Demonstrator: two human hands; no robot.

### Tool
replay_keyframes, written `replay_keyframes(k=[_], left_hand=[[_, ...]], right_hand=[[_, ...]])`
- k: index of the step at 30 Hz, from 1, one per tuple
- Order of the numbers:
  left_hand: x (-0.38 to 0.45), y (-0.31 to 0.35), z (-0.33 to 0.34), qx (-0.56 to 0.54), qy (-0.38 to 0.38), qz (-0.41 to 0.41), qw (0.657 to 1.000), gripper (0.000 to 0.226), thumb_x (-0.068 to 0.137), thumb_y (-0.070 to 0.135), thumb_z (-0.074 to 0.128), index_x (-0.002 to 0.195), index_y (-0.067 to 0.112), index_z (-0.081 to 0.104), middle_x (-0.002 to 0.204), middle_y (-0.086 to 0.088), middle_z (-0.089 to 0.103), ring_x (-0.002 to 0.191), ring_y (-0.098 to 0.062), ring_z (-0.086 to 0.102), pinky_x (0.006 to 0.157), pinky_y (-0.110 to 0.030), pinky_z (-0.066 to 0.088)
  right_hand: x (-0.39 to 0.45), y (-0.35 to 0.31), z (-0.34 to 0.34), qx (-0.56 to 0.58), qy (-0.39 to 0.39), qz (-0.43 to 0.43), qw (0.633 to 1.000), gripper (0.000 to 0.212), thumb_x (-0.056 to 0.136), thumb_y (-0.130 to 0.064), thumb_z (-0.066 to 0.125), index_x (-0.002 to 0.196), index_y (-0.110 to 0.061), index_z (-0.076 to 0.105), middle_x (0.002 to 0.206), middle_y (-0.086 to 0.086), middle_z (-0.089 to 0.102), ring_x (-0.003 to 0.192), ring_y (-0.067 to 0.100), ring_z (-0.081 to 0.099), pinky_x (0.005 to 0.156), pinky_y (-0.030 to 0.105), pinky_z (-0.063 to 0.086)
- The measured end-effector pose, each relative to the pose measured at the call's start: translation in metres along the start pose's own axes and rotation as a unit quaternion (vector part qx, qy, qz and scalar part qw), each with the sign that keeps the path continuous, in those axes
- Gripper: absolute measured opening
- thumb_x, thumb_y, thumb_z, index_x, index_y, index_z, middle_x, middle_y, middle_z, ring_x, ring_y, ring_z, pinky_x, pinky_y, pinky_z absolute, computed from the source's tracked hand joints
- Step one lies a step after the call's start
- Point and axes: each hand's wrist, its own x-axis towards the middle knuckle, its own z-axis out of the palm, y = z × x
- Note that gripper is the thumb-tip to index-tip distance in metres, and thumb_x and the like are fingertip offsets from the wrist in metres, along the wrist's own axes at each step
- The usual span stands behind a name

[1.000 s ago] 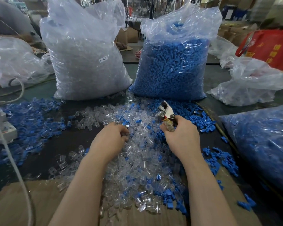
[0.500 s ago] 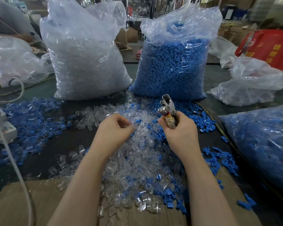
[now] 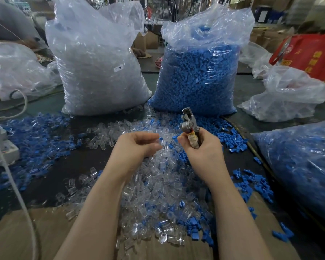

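The right hand (image 3: pixel 201 152) is clamping its grip on the stiff pliers (image 3: pixel 189 124) by their taped handle. Just beside the pliers, the left hand (image 3: pixel 137 147) is pinching a clear cap (image 3: pixel 160 142), probably light and slippery, by its sides.

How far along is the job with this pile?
Done: possibly the blue-and-clear heap at left, which may be finished pieces; I cannot confirm. In hand: the right hand grips the tool, the left hand pinches a clear piece. Left: most of it, the loose pile between the arms plus the full clear bag and blue bag.
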Motion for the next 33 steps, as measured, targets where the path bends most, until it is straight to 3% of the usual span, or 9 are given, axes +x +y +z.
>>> replay_keyframes(k=[3, 7, 16, 22, 29, 33], left_hand=[[-0.001, 0.003, 0.005, -0.062, 0.000, -0.008, 0.998, 0.021, 0.078, 0.003, 0.078, 0.093, 0.018, 0.076, 0.084, -0.005, 0.077, 0.079, -0.012, 0.071, 0.076, -0.023, 0.059], [-0.004, 0.006, 0.013, -0.140, -0.024, -0.026, 0.989, 0.018, 0.084, -0.001, 0.071, 0.096, 0.012, 0.074, 0.077, -0.007, 0.075, 0.074, -0.013, 0.073, 0.064, -0.018, 0.056], [-0.006, 0.011, 0.021, -0.160, 0.004, -0.038, 0.986, 0.016, 0.076, 0.001, 0.078, 0.089, 0.004, 0.069, 0.075, -0.009, 0.075, 0.069, -0.015, 0.073, 0.061, -0.021, 0.058], [-0.010, 0.016, 0.026, -0.137, 0.041, 0.013, 0.990, 0.012, 0.075, 0.002, 0.079, 0.085, 0.005, 0.074, 0.075, -0.009, 0.075, 0.069, -0.016, 0.073, 0.059, -0.018, 0.054], [-0.012, 0.018, 0.032, -0.090, 0.078, 0.041, 0.992, 0.008, 0.076, 0.002, 0.078, 0.081, 0.007, 0.075, 0.072, -0.007, 0.075, 0.070, -0.017, 0.074, 0.064, -0.023, 0.056], [-0.012, 0.015, 0.034, -0.023, 0.108, 0.070, 0.991, 0.011, 0.075, 0.009, 0.081, 0.076, 0.017, 0.075, 0.071, 0.001, 0.075, 0.073, -0.015, 0.073, 0.074, -0.032, 0.058]], right_hand=[[-0.001, -0.003, 0.001, 0.028, -0.014, -0.010, 0.999, 0.012, 0.090, -0.030, 0.070, 0.083, -0.022, 0.063, 0.077, -0.002, 0.067, 0.074, 0.015, 0.062, 0.068, 0.032, 0.050], [-0.002, -0.006, 0.003, 0.039, -0.020, -0.026, 0.999, 0.011, 0.090, -0.027, 0.070, 0.083, -0.023, 0.063, 0.075, -0.002, 0.067, 0.073, 0.015, 0.062, 0.067, 0.033, 0.050], [-0.003, -0.007, 0.005, 0.013, -0.008, -0.057, 0.998, 0.011, 0.090, -0.032, 0.070, 0.084, -0.033, 0.060, 0.074, -0.015, 0.065, 0.071, 0.005, 0.061, 0.063, 0.025, 0.048], [-0.004, -0.011, 0.006, 0.000, 0.015, -0.057, 0.998, 0.013, 0.089, -0.034, 0.071, 0.083, -0.033, 0.059, 0.073, -0.012, 0.065, 0.071, 0.009, 0.060, 0.066, 0.040, 0.051], [-0.004, -0.012, 0.007, 0.036, 0.003, -0.027, 0.999, 0.010, 0.091, -0.029, 0.069, 0.083, -0.030, 0.063, 0.074, -0.011, 0.067, 0.069, 0.009, 0.062, 0.064, 0.039, 0.053], [-0.004, -0.010, 0.008, 0.041, -0.008, -0.022, 0.999, 0.008, 0.091, -0.024, 0.067, 0.083, -0.024, 0.064, 0.072, -0.003, 0.067, 0.069, 0.018, 0.061, 0.064, 0.045, 0.052]])
